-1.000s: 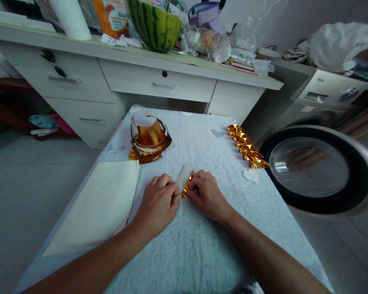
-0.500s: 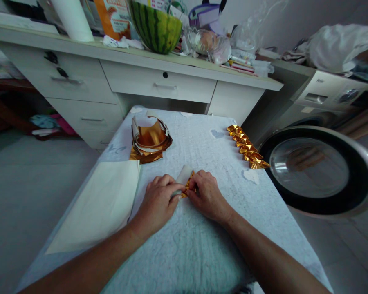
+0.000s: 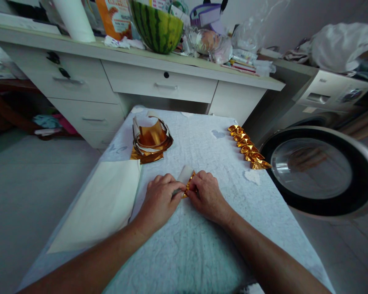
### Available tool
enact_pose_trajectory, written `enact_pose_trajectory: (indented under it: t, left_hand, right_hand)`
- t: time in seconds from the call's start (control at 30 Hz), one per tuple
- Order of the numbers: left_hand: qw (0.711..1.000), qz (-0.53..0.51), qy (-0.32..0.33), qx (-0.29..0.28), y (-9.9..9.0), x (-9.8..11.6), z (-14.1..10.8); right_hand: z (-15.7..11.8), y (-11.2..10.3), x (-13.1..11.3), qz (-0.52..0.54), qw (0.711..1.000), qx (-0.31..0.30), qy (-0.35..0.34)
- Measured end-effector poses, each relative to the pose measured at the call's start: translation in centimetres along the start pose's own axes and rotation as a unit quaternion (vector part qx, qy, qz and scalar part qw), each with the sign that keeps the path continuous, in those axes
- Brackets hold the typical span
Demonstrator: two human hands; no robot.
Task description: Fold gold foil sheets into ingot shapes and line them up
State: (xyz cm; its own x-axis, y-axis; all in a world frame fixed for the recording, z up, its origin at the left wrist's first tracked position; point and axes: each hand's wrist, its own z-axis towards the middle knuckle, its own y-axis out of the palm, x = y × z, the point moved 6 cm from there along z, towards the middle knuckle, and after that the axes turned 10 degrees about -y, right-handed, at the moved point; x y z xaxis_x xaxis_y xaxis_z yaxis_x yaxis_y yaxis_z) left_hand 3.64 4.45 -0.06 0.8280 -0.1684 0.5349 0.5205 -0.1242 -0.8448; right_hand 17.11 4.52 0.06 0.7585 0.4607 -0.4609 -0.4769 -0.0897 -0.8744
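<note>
In the middle of the cloth-covered table, my left hand (image 3: 162, 197) and my right hand (image 3: 207, 195) pinch a small piece of gold foil paper (image 3: 188, 183) between them. Its pale backing side sticks up above the fingers, and the gold edge shows between the two hands. Fingertips cover much of the piece. A stack of curled gold foil sheets (image 3: 153, 136) lies beyond my left hand. At the far right of the table, several folded gold foil pieces (image 3: 247, 148) are lined up in a slanting row.
A cream paper sheet (image 3: 101, 200) lies along the left of the table (image 3: 178, 261). Behind stands a white desk (image 3: 159, 81) with a cut watermelon (image 3: 157, 28) and bagged items on top. An open washing machine door (image 3: 315, 169) hangs near the right edge.
Both hands stay almost in place, fingers still pinching the foil paper with only slight shifts. The whole view has moved a few pixels.
</note>
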Motion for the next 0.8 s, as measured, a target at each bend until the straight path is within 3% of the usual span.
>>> enact_pose_trajectory:
  t: [0.43,0.8]
  left_hand:
    - [0.999,-0.004,-0.006,-0.049,0.04,-0.33,-0.04]
    - [0.999,-0.009,-0.010,-0.053,-0.07,-0.27,-0.06]
  right_hand:
    - [-0.19,-0.14,-0.40,-0.022,1.000,0.002,0.004]
    - [0.01,-0.06,-0.09,-0.007,0.999,0.027,0.031]
